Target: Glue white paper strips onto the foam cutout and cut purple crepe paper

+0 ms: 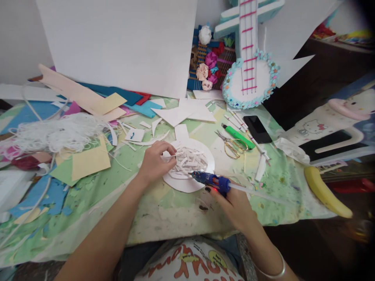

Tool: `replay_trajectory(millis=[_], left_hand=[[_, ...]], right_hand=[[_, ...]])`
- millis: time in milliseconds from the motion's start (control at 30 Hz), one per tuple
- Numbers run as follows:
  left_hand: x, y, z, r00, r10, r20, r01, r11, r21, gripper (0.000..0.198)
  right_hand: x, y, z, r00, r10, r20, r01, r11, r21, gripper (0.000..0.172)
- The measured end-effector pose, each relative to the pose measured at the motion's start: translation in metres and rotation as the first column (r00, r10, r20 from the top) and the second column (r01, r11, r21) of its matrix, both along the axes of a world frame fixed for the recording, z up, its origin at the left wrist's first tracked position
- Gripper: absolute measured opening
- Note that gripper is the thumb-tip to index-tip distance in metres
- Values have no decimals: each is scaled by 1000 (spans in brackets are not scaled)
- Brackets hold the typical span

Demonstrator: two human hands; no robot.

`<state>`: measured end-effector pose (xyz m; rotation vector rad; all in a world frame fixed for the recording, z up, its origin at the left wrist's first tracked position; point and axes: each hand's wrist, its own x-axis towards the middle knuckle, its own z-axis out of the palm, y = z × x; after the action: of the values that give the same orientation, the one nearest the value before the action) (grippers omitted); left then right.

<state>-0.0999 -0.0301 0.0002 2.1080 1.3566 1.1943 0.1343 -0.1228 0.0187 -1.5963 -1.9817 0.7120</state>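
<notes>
A blue hot glue gun (211, 180) is gripped in my right hand (234, 203), its nozzle pointing left over the paper pieces and a glue stick jutting from its back end. My left hand (156, 162) is closed, thumb and fingertips pinching a thin white paper strip (170, 156). Under both lies a round white cutout (187, 187) with a short tab at its far side. A heap of small white paper strips (190, 160) covers its middle.
Gold-handled scissors (234, 146), a green cutter (238, 136) and a black phone (258, 129) lie right of the cutout. Paper scraps and tangled white cord (58, 132) spread leftward. A decorated paper guitar (249, 78) leans behind. A banana (326, 193) rests at the right edge.
</notes>
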Motion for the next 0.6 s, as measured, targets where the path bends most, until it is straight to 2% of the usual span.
replay_trajectory(millis=[233, 600], left_hand=[[-4, 1, 1, 999, -7, -48, 5, 1000, -25, 11], [-7, 0, 4, 997, -27, -65, 24, 998, -52, 11]], right_hand=[[-4, 2, -3, 1000, -5, 7, 4, 1000, 31, 22], [-9, 5, -8, 998, -13, 62, 15, 1000, -27, 26]])
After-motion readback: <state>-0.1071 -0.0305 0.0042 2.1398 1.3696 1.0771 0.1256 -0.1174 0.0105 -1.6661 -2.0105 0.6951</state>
